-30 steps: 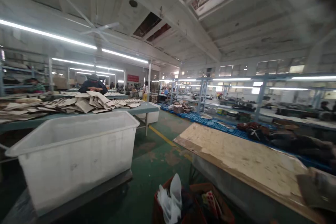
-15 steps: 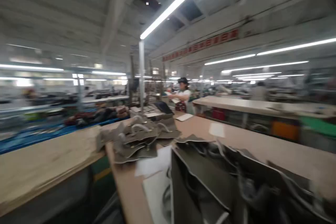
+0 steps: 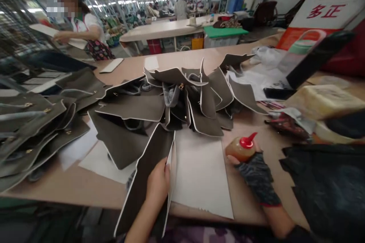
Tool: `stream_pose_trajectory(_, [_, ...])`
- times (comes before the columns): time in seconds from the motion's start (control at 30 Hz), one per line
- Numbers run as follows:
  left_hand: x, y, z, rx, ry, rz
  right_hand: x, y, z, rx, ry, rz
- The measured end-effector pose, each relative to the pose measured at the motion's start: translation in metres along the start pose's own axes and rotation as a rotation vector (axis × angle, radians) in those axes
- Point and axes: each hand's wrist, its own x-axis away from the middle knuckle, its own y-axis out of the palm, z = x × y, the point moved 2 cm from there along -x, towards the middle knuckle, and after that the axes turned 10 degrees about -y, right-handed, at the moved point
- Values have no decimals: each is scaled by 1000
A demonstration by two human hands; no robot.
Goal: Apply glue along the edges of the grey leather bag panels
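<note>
My left hand [image 3: 158, 184] grips a dark grey-brown bag panel [image 3: 148, 159] with pale edges, its thumb on the edge and the panel standing tilted near the table's front. In its fingerless patterned glove, my right hand [image 3: 253, 167] is wrapped around a squeeze bottle [image 3: 238, 150] of amber liquid with a red nozzle cap [image 3: 247, 141]. A white sheet [image 3: 199, 171] lies flat between my hands. Beyond it is a heap of similar bag pieces [image 3: 134, 106] with grey handles and small gold-coloured fittings.
More bag pieces [image 3: 37, 121] are piled at the left. On the right are a black sheet [image 3: 327, 186], a pale yellowish block [image 3: 327, 100], a black stand-like object [image 3: 319, 60] and a cup with a green lid [image 3: 302, 45]. A co-worker [image 3: 88, 26] stands across the table.
The view has swung right and down to the tabletop. Both my hands now show, one on a bag panel and one on the squeeze bottle; neither was clearly visible before.
</note>
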Motion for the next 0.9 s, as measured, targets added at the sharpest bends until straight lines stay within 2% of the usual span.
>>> stream_pose_trajectory(0.07, [3, -2, 0, 28, -25, -22, -5, -5, 7, 61, 35, 41])
stream_pose_trajectory(0.13, [3, -6, 2, 21, -52, -23, -12, -10, 2, 95, 68, 74])
stream_pose_trajectory(0.23, [-1, -10, 7, -65, -57, -33, -10, -26, -19, -109, 179, 50])
stream_pose_trajectory(0.37, [-1, -7, 18, -155, -23, -19, 28, -50, -47, -541, 372, -156])
stream_pose_trajectory(0.5, [8, 6, 28, -236, 16, -22, 69, -58, -67, -746, 599, -440])
stream_pose_trajectory(0.57, [10, 11, 30, -232, 57, -34, 76, -61, -75, -835, 602, -555])
stream_pose_trajectory(0.67, [9, 10, 28, -179, 110, -33, 80, -66, -77, -998, 626, -512])
stream_pose_trajectory(0.8, [1, 3, 25, -83, 115, -26, 90, -53, -68, -1088, 855, -382])
stream_pose_trajectory(0.83, [-1, 2, 25, -61, 110, -26, 91, -47, -66, -1058, 855, -356])
stream_pose_trajectory(0.9, [-6, 1, 25, -24, 96, -26, 84, -37, -67, -940, 712, -323])
